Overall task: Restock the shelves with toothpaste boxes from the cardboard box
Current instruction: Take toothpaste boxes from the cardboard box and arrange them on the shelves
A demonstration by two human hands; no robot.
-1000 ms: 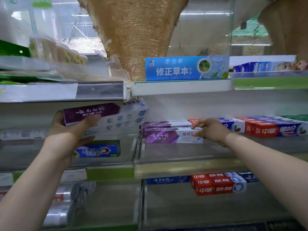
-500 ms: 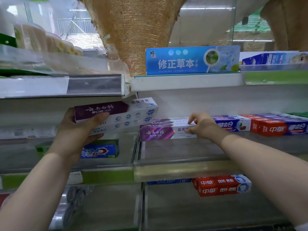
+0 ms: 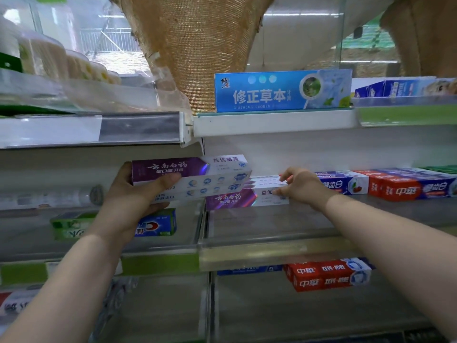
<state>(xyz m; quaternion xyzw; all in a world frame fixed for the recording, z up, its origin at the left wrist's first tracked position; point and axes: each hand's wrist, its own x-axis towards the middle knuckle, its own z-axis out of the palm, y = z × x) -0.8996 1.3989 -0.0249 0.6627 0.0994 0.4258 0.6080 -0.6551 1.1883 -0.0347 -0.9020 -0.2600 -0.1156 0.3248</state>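
My left hand (image 3: 138,194) grips a stack of purple-and-white toothpaste boxes (image 3: 197,174) by its left end, held in the air in front of the middle shelf (image 3: 259,224). My right hand (image 3: 301,186) rests its fingers on the right end of purple-and-white toothpaste boxes (image 3: 237,198) lying on that shelf, pressed toward the back. The held stack overlaps the upper left of the shelved ones. The cardboard box is not in view.
Blue-and-white (image 3: 343,183) and red-and-blue boxes (image 3: 405,188) lie right of my right hand. A blue box (image 3: 158,225) and a green box (image 3: 71,225) sit on the left bay. A blue upright box (image 3: 282,91) stands on the upper shelf. Red boxes (image 3: 326,277) fill the lower shelf.
My left hand has carried its stack of boxes rightward, closer to the shelved ones. My right hand has pushed the shelved boxes deeper and stays on their right end.
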